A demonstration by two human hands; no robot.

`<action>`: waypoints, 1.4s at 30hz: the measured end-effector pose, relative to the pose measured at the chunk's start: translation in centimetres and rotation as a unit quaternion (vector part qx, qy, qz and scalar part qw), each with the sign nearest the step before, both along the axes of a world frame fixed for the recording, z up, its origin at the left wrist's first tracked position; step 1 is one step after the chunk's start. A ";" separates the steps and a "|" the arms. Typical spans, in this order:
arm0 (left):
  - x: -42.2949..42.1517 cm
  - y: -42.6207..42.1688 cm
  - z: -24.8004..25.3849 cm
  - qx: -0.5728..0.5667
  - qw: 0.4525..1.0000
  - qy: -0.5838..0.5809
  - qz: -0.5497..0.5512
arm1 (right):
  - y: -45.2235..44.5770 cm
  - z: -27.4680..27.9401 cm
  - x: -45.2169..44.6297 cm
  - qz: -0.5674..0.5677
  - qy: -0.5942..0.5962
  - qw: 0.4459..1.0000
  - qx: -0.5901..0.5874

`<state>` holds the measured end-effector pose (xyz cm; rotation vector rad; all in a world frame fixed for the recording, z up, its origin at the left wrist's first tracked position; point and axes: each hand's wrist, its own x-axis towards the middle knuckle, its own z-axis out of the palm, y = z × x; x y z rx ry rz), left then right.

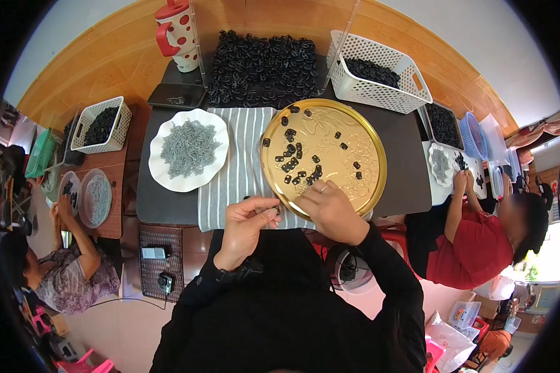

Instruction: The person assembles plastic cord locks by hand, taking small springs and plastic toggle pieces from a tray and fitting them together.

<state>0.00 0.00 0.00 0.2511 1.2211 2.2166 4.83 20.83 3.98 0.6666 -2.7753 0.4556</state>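
My left hand (246, 230) is closed in a pinch at the near edge of the striped cloth, with a small black plastic piece (277, 210) between thumb and fingers. My right hand (333, 210) reaches over the near rim of a round gold tray (354, 149). Its fingers are curled together and pointing left; whatever they hold is hidden. Several small black pieces (290, 149) lie scattered on the tray, mostly on its left half. Left of the tray, a white scalloped plate (157, 163) carries a heap of small grey pieces (190, 148).
At the back lies a pile of black pieces (264, 68) between clear panels. A white basket (379, 90) stands right of it, a spotted tumbler (183, 37) and a phone (175, 95) left. A person in red (473, 248) works at right, another person (74, 273) at left.
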 end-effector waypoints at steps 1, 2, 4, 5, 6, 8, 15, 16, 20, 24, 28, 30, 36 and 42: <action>0.0 -0.1 0.0 -0.012 1.000 0.011 0.007 | -0.4 0.1 -0.1 0.021 0.022 0.999 0.029; 0.1 -0.2 0.0 -0.024 0.999 0.022 0.015 | -0.7 0.2 -0.1 0.043 0.044 0.997 0.057; 0.2 0.6 -0.8 -0.012 0.999 0.032 0.021 | -0.4 0.7 0.0 0.057 0.045 0.991 0.112; 0.3 0.4 -0.9 -0.014 0.999 0.044 0.025 | -0.7 0.7 0.1 0.070 0.049 0.985 0.153; 0.4 0.3 -0.8 -0.016 0.999 0.043 0.027 | -1.0 0.8 0.2 0.072 0.049 0.985 0.151; 0.4 0.1 -0.5 -0.008 0.999 0.018 0.027 | -1.5 1.0 0.1 0.069 0.032 0.982 0.175; 0.6 -0.4 0.1 0.003 1.000 0.000 0.030 | -2.0 0.2 0.6 -0.049 -0.024 0.972 -0.230; 0.6 -0.3 0.2 0.011 0.999 0.000 0.030 | -2.8 0.0 0.9 -0.079 -0.077 0.916 -0.387; 0.9 -0.1 0.5 0.027 0.999 -0.003 0.034 | -5.5 -1.5 1.8 -0.128 -0.128 0.799 -0.574; 0.9 -0.3 0.7 0.025 0.999 0.007 0.044 | -7.0 -2.5 1.9 -0.146 -0.098 0.755 -0.632; 1.1 -0.3 0.8 0.033 0.998 0.005 0.047 | -7.3 -2.5 1.6 -0.138 -0.075 0.764 -0.626; 1.1 -0.2 0.8 0.031 0.998 0.000 0.049 | -7.4 -2.5 1.6 -0.132 -0.082 0.747 -0.646; 1.0 -0.3 0.8 0.040 0.998 0.005 0.052 | -7.7 -2.6 1.5 -0.137 -0.075 0.752 -0.640; 1.1 -0.4 1.0 0.050 0.997 0.009 0.061 | -8.0 -2.5 1.4 -0.128 -0.063 0.765 -0.628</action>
